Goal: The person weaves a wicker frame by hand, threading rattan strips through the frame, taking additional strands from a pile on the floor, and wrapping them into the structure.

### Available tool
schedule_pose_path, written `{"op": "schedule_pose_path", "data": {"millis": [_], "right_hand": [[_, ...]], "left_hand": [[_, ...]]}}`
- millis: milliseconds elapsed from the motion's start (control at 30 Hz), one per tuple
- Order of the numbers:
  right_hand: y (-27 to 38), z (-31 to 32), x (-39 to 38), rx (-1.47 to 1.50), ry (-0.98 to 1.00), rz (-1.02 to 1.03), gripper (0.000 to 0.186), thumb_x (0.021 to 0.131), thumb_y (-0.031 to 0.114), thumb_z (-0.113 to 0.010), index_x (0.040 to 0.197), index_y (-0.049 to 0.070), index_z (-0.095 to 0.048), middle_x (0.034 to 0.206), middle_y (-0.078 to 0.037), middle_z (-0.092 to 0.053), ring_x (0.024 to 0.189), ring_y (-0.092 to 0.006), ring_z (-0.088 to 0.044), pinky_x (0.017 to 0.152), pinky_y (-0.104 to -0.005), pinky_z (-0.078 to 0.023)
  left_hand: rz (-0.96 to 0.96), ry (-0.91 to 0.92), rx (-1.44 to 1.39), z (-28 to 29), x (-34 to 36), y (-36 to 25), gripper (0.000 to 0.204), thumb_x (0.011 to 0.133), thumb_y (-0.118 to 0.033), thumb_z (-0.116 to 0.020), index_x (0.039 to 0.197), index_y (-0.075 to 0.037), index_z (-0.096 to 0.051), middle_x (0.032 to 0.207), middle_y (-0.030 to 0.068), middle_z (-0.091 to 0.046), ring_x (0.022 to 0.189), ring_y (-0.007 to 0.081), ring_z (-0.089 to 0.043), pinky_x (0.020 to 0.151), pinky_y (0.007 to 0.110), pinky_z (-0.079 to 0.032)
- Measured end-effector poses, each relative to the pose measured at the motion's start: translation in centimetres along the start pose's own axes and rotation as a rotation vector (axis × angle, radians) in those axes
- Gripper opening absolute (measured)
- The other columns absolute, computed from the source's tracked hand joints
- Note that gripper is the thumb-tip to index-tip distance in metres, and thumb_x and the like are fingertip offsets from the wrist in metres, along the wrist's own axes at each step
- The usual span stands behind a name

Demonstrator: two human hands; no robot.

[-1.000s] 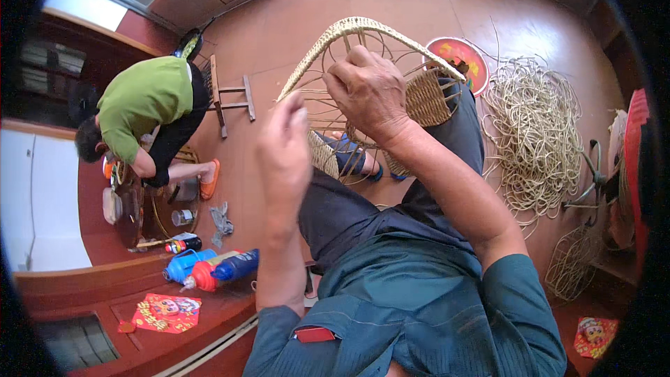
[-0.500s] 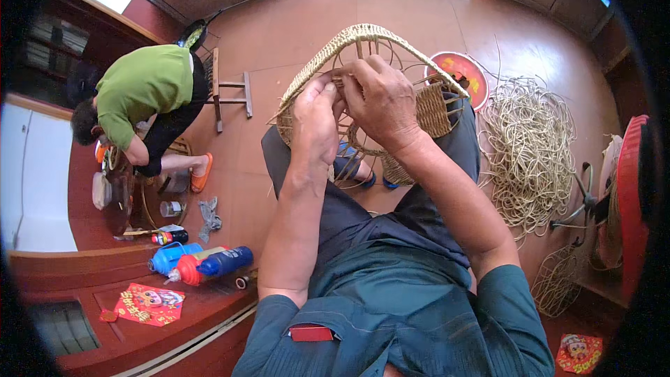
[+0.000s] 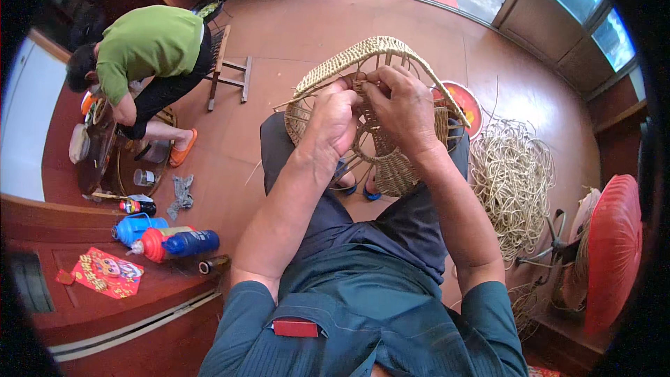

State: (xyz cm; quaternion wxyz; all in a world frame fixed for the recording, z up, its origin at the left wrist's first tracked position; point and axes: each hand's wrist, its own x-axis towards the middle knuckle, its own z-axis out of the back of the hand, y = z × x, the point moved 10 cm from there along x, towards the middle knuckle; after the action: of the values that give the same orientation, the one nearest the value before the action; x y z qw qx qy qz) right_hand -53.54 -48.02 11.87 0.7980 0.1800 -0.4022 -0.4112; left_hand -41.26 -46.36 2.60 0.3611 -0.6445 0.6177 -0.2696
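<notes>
A woven basket-like piece [image 3: 377,45] of pale straw cord over a dark frame rests on my lap, with a thick wrapped rim and partly woven sides. Inside its far rim, my left hand [image 3: 333,120] has fingers closed on a cord-wrapped part near the middle. From the other side my right hand [image 3: 405,108] pinches the same spot, its fingertips almost meeting the left ones. The exact strand between them is too small to make out. Below my hands, woven cord panels and bare frame ribs show.
A big heap of loose straw cord [image 3: 513,185] lies on the floor at right, near a red basin [image 3: 464,105] and a red-covered fan [image 3: 614,255]. At left a person in green [image 3: 150,49] bends over beside a wooden stool [image 3: 227,70]. Flasks [image 3: 164,241] lie nearer.
The head view has shifted, so the surroundings sit differently. The basket has tilted, showing more of its woven panels near my knees. Both hands remain closed at its middle.
</notes>
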Motion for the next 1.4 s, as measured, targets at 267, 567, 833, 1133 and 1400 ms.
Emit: {"op": "schedule_pose_path", "data": {"millis": [267, 567, 833, 1133, 1400], "right_hand": [[2.2, 0.3, -0.3, -0.116, 0.014, 0.139, 0.018, 0.102, 0.022, -0.071, 0.104, 0.004, -0.068, 0.093, -0.017, -0.071, 0.089, -0.0393, -0.073, 0.078, -0.0502, -0.057], [7.8, 1.6, -5.6, 0.125, 0.262, 0.163, 0.019, 0.103, 0.022, -0.07, 0.1, 0.004, -0.065, 0.092, -0.02, -0.065, 0.085, -0.0436, -0.07, 0.072, -0.0531, -0.056], [12.6, 1.5, -11.5, 0.468, 0.751, 0.115, 0.025, 0.1, 0.028, -0.078, 0.095, 0.004, -0.072, 0.087, -0.019, -0.07, 0.083, -0.041, -0.072, 0.073, -0.0481, -0.058], [1.1, 1.9, -0.5, -0.134, -0.008, -0.015, 0.028, 0.1, 0.038, -0.074, 0.108, 0.011, -0.08, 0.093, -0.015, -0.08, 0.087, -0.0351, -0.079, 0.076, -0.0488, -0.059], [0.6, -1.5, 0.2, -0.144, -0.019, -0.05, 0.025, 0.099, 0.037, -0.073, 0.092, 0.013, -0.077, 0.083, -0.013, -0.078, 0.079, -0.0375, -0.077, 0.07, -0.051, -0.058]], "left_hand": [[-0.398, -0.188, 0.653, -1.2, -3.8, -2.8, 0.041, 0.102, 0.001, -0.05, 0.143, 0.005, -0.057, 0.131, 0.0196, -0.069, 0.121, 0.0277, -0.07, 0.104, 0.04, -0.056], [-0.773, -0.262, 0.936, -1.6, -6.5, -6.1, 0.025, 0.103, -0.003, -0.07, 0.127, 0.001, -0.07, 0.115, 0.0125, -0.075, 0.105, 0.0206, -0.074, 0.095, 0.033, -0.061], [-0.41, -0.309, 0.341, 2.0, -5.5, -4.7, 0.015, 0.108, -0.015, -0.071, 0.119, -0.005, -0.073, 0.101, 0.0049, -0.075, 0.087, 0.0137, -0.075, 0.078, 0.027, -0.063], [-0.422, -0.354, 0.298, 2.9, -4.5, -5.4, 0.016, 0.109, -0.015, -0.067, 0.116, 0.0, -0.069, 0.088, 0.0073, -0.071, 0.072, 0.0139, -0.072, 0.064, 0.028, -0.064], [-0.4, -0.365, 0.407, 2.6, -5.1, -5.7, 0.021, 0.109, -0.024, -0.069, 0.112, -0.003, -0.07, 0.09, 0.0064, -0.072, 0.074, 0.0127, -0.072, 0.064, 0.028, -0.063]]}}
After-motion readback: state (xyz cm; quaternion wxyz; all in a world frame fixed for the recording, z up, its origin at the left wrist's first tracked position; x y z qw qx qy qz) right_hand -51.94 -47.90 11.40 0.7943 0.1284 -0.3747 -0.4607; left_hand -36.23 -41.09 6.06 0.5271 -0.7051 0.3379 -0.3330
